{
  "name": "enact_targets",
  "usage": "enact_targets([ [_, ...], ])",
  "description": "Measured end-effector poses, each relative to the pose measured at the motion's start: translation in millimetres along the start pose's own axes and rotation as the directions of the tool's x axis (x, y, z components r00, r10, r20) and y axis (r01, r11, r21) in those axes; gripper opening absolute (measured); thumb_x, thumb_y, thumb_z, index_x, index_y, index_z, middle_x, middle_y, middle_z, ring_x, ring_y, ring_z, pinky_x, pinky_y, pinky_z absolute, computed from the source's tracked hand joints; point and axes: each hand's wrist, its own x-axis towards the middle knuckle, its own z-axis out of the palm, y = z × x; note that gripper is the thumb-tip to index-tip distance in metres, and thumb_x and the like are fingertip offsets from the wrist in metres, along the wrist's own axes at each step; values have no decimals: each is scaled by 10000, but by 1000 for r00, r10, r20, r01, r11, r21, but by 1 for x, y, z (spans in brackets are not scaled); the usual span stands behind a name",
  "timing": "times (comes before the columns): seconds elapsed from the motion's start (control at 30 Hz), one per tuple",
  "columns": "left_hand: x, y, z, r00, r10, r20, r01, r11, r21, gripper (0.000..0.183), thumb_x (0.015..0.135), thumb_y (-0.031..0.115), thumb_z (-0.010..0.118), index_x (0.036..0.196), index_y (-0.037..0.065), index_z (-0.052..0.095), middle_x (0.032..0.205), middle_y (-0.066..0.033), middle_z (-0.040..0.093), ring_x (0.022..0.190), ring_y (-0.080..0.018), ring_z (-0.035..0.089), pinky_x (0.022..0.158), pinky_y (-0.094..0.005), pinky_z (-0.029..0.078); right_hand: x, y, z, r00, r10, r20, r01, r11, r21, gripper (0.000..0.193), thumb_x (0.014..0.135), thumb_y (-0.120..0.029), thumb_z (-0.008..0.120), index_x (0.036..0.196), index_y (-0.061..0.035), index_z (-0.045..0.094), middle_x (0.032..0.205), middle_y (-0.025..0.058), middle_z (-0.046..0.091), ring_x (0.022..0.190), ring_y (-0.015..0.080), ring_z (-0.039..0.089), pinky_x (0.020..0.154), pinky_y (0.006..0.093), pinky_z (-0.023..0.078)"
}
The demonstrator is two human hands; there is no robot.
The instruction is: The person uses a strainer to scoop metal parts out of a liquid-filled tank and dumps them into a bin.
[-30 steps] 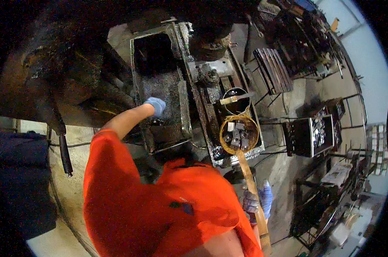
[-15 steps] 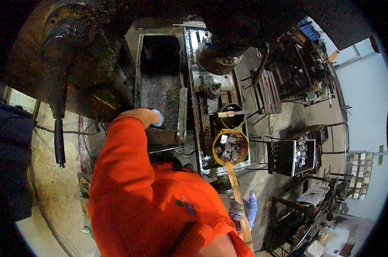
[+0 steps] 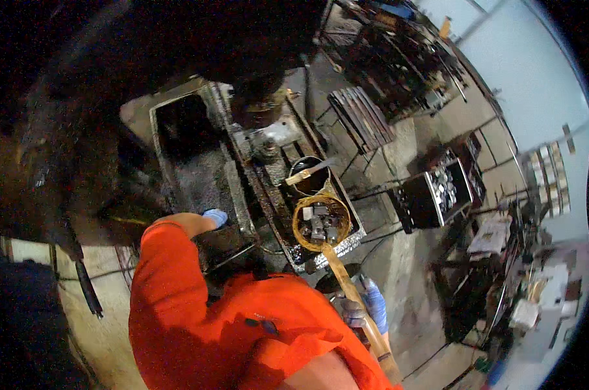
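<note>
My right hand point(image 3: 372, 304), in a blue and dark glove, is closed around the long flat wooden handle point(image 3: 344, 278) of a basket strainer. Its round yellow basket point(image 3: 296, 229) rests on the oily metal bench and holds several small grey metal blocks point(image 3: 317, 221). To the left, my left hand point(image 3: 215, 218) in a pale blue glove reaches over the near end of a long dark metal trough point(image 3: 207, 175). Its fingers are too small and blurred to make out.
A dark pot point(image 3: 311, 170) with a wooden-handled brush or scraper point(image 3: 302, 175) across it stands beyond the basket. A slatted stool point(image 3: 363, 120) and a bin of metal parts point(image 3: 447, 185) are to the right. A black-gripped lever point(image 3: 88, 292) hangs at left.
The whole view has turned, so trough, bench and basket sit tilted and further left. My right hand still grips the handle, and my left is still at the trough.
</note>
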Motion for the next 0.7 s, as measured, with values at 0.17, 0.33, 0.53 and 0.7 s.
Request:
enact_targets([
  [0.17,37,-41,48,996,83,-21,-83,996,21,268,790,229,474,980,102,614,1006,-131,604,932,-320,578,778,-401,471,4,-1,-3,998,11,54,-11,1000,2,642,783,-580,460,1045,7,484,567,10,407,376,97,339,332,234,285],
  [0.33,27,-71,66,952,307,-8,-307,952,3,175,776,220,534,813,60,596,827,-109,607,820,-327,578,771,-399,458,4,-2,-4,998,24,57,-23,1000,-10,614,781,-573,476,1015,-6,507,564,12,413,368,89,323,338,230,270],
  [0.53,35,-52,58,943,315,108,-316,949,-1,166,763,203,540,810,60,607,832,-122,610,817,-326,583,756,-395,464,-1,2,2,999,-16,38,13,997,71,588,792,-491,519,1070,21,448,580,25,397,386,77,330,319,208,275],
  [0.7,33,-51,58,936,320,147,-323,947,-6,159,752,190,545,808,59,616,837,-132,612,815,-326,587,745,-392,469,1,3,0,999,-6,40,2,997,76,597,788,-501,522,1070,21,456,584,23,406,393,80,345,320,210,288],
])
